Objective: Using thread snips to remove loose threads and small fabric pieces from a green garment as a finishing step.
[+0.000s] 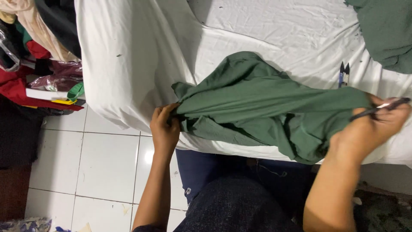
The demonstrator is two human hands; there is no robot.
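Green cloth (257,103) – left hand (164,129), right hand (369,129) gripping

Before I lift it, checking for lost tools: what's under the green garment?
Under the green garment only the white sheet shows around it; small clippers lie beside it. Anything beneath its folds is covered.

At the far left edge, among piled clothes, a crinkled clear plastic bag (8,49) sits near the top corner; below it lies a glossy transparent plastic wrapper over dark maroon cloth (58,77); just beneath that rests a flat white rectangular packet (45,93), with a small yellow tag-like strip (64,102) at its lower edge; no signs or screens show.
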